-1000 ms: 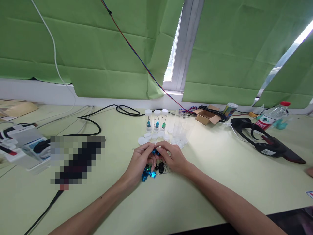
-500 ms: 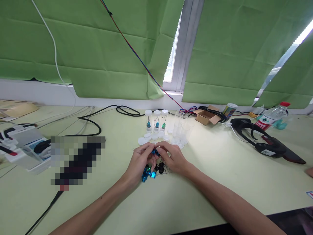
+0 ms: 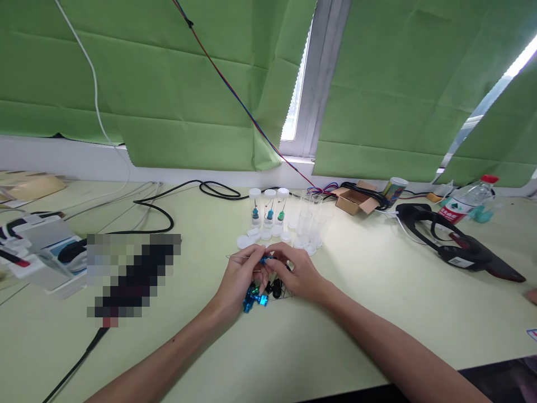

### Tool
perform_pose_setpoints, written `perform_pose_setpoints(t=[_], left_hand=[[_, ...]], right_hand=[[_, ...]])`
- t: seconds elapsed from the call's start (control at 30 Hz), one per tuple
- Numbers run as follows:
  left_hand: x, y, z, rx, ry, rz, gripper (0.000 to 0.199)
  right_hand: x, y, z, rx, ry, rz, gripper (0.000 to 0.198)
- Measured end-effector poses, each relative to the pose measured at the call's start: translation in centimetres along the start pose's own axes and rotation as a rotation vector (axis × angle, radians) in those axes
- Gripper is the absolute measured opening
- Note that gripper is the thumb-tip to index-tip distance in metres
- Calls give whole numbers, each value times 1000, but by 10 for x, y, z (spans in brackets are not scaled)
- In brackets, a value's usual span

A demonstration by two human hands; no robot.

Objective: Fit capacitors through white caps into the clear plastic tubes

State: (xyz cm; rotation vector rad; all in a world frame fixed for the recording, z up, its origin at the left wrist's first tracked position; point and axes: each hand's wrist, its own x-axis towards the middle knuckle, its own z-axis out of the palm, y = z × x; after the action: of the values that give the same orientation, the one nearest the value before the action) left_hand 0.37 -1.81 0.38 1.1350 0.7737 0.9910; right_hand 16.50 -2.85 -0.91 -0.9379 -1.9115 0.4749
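Note:
My left hand (image 3: 237, 275) pinches a small shiny blue part (image 3: 264, 259), with a thin metal wire (image 3: 235, 257) sticking out to the left. On the other side of that part, my right hand (image 3: 300, 270) has its thumb and forefinger closed on it. Fingers hide most of the part. Just below the hands lies a loose heap: blue metallic pieces (image 3: 254, 300), a green piece (image 3: 255, 289), black pieces (image 3: 276, 288) and thin wires (image 3: 286, 291). Beyond the fingers stand three clear tubes (image 3: 269, 210) with white caps, each holding a blue or green part with a wire.
Loose white caps (image 3: 244, 242) and uncapped clear tubes (image 3: 308, 221) stand behind the hands. To the right are an open cardboard box (image 3: 354, 202), a black headset (image 3: 447, 240) and a water bottle (image 3: 465, 201). A blurred-out dark object (image 3: 134, 280) lies left.
The fingers of my right hand have shifted slightly around the blue part. My left hand stays where it was, and the heap and tubes have not moved.

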Motion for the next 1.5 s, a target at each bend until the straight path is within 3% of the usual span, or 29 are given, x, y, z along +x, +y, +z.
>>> perform_pose_setpoints(t=[0.83,1.5], left_hand=[[0,1,2,-3,3,-18,32],[-1,2,2,-8,10,-3,29]], right_hand=[[0,4,0,34,-26,32,25],[-1,2,1,3,22,-25,17]])
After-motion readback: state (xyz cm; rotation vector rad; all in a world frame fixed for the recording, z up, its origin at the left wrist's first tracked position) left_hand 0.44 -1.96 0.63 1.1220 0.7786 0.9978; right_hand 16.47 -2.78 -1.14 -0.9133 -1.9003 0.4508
